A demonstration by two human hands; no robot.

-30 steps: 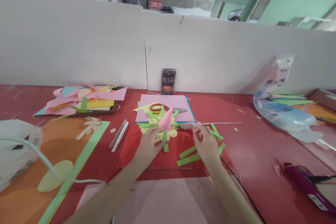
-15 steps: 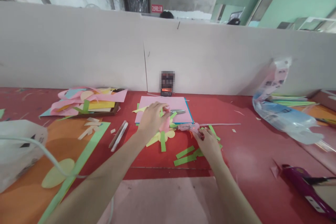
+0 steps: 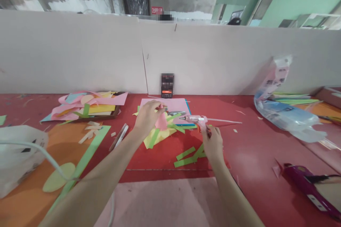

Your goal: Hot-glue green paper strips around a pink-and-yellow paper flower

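Observation:
My left hand (image 3: 149, 114) pinches the top of a pink paper cone (image 3: 161, 122), which is joined to yellow petal shapes (image 3: 162, 137) and green strips. My right hand (image 3: 212, 139) is closed round the handle of a pink glue gun (image 3: 196, 118). Its nozzle points left, a little to the right of the cone, and a clear glue stick (image 3: 225, 121) sticks out of its back. Behind the cone, a sheet of pink paper (image 3: 149, 103) bears a silver tool (image 3: 177, 113). Loose green strips (image 3: 185, 162) lie on the red table in front.
A phone (image 3: 167, 86) leans on the white partition (image 3: 106, 53). Paper scraps (image 3: 87, 104) fill a tray at the left, near two pens (image 3: 120, 137) and a white bag (image 3: 18, 156). Rightward are a plastic bag (image 3: 290, 113) and a purple tool (image 3: 310, 188).
The glue gun has tilted and lifted slightly away from the paper piece, its nozzle now clear of it. The pink cone and yellow petals have turned and shifted a little left with my left hand.

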